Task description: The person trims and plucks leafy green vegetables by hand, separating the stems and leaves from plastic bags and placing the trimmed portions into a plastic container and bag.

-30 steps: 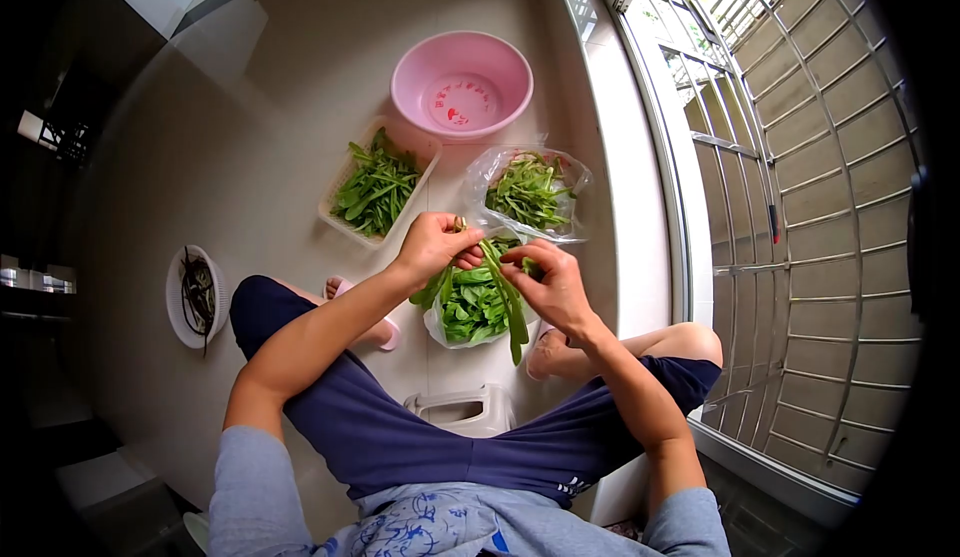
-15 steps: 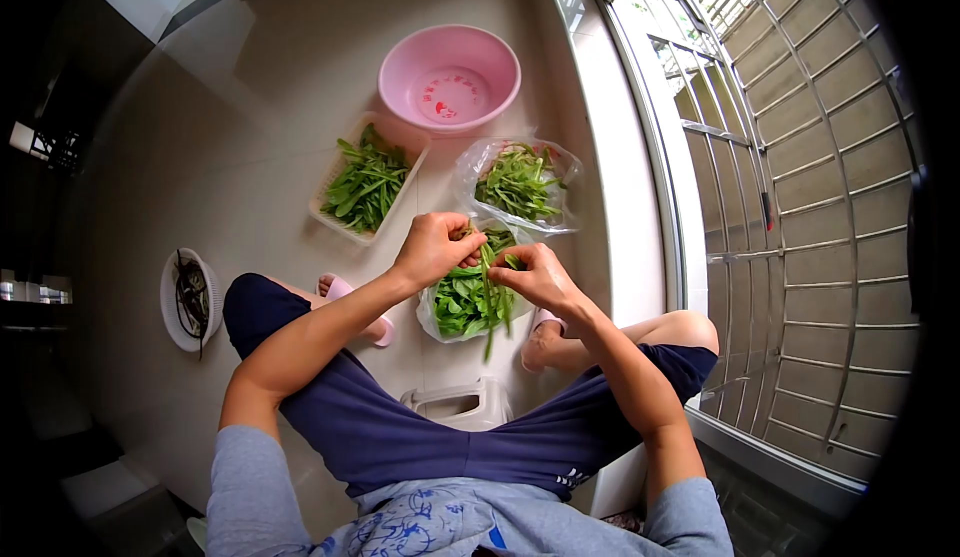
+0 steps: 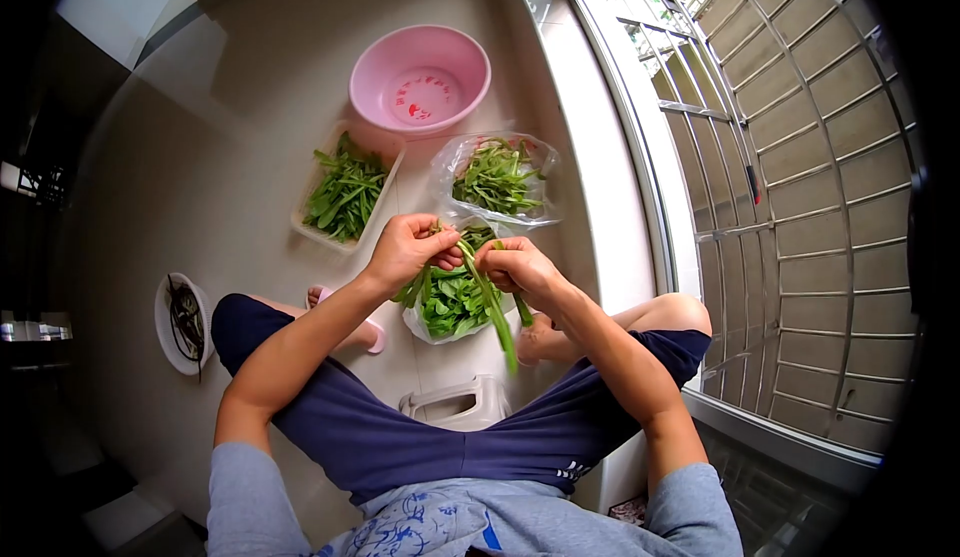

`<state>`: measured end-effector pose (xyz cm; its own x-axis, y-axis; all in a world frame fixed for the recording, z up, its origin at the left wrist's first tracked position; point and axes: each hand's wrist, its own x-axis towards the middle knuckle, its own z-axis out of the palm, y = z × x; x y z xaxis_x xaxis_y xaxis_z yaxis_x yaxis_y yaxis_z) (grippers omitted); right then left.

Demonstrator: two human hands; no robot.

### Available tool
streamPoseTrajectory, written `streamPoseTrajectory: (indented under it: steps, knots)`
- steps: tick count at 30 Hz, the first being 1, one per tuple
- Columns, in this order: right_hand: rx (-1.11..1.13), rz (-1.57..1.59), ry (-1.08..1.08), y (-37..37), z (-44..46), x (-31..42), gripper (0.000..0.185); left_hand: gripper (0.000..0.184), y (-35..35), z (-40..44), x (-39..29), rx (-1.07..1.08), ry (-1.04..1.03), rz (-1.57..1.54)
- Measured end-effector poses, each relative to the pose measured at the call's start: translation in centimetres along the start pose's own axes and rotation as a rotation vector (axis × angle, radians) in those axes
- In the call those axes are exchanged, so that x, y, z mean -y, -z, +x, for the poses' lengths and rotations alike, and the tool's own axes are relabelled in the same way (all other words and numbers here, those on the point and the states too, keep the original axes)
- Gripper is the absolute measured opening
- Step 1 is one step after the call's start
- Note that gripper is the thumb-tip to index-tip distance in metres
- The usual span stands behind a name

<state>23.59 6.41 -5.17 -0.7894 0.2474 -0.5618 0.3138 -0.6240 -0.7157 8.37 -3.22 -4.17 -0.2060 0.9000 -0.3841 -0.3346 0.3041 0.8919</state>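
My left hand (image 3: 413, 250) pinches the upper end of a green leafy stalk (image 3: 488, 302), which hangs down toward me. Close to its right, my right hand (image 3: 522, 265) is closed on green stems beside that stalk, with a leafy part hanging below the fingers. Under both hands a plastic bag of green leaves (image 3: 452, 307) rests on the floor. Just beyond, an open clear bag (image 3: 540, 197) holds cut stems (image 3: 495, 177). To the left of it, a pale rectangular basket (image 3: 345, 247) contains long green leaves (image 3: 345, 192).
A pink basin (image 3: 375, 107) stands beyond the basket. At the left is a white bowl (image 3: 165, 342) with dark, stringy scraps. A grey plastic stool (image 3: 485, 402) lies between my legs. A window ledge and metal bars (image 3: 790, 207) run along the right.
The view has shifted, so the floor items appear further left. My right hand has turned and closed around stems, and the long stalk's lower end has swung.
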Motion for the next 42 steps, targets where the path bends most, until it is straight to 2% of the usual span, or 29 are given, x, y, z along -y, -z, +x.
streamPoseTrajectory:
  steps: [6,8,10,12,14,16,17,28,30,33,34,36,38,40,42]
  knots:
    - [-0.084,0.188,0.027,0.2,0.3,-0.8,0.007,0.016,-0.7,0.0,0.4,-0.015,-0.053,-0.048]
    - [-0.174,0.235,0.082,0.2,0.4,-0.9,0.007,0.016,-0.9,0.1,0.6,-0.036,-0.059,-0.089]
    - [-0.165,0.291,0.033,1.3,0.2,-0.7,0.006,0.015,-0.8,0.1,0.4,-0.054,-0.079,-0.084]
    - [-0.101,0.306,0.129,1.7,0.2,0.1,0.006,0.014,-0.4,0.5,0.3,-0.079,-0.103,-0.094]
    - [-0.102,0.234,0.132,1.1,-0.1,0.7,0.005,0.012,-0.2,0.7,0.2,-0.09,-0.114,-0.101]
    - [-0.076,-0.037,0.181,0.6,-0.4,1.0,0.007,0.012,-0.2,0.6,0.0,-0.116,-0.073,-0.098]
    - [-0.043,-0.075,0.169,0.7,-0.4,1.0,0.009,0.013,-0.1,0.5,-0.1,-0.115,-0.063,-0.102]
    - [0.098,-0.19,0.021,0.6,-0.4,1.5,0.012,0.014,0.1,0.7,0.1,-0.109,-0.099,-0.084]
    - [0.068,-0.128,0.018,1.0,0.1,0.9,0.011,0.014,0.2,0.6,0.1,-0.09,-0.076,-0.107]
    - [-0.133,-0.04,0.063,0.7,-0.2,1.2,0.013,0.014,0.2,0.7,0.4,-0.061,-0.052,-0.17]
    - [-0.124,-0.042,0.064,0.6,-0.2,1.4,0.013,0.014,0.2,0.7,0.4,-0.069,-0.056,-0.167]
    - [-0.283,0.047,0.12,1.2,-0.4,1.6,0.011,0.013,0.4,0.6,0.4,-0.118,0.06,-0.336]
    - [-0.228,0.046,0.134,2.9,0.0,1.7,0.01,0.014,1.4,0.9,0.4,-0.14,0.093,-0.359]
    - [-0.249,-0.062,0.227,3.1,-0.7,2.9,0.01,0.016,1.8,1.0,0.2,-0.102,0.159,-0.51]
    - [-0.28,-0.144,0.27,4.1,-0.7,3.2,0.012,0.021,2.1,1.0,0.2,-0.102,0.178,-0.529]
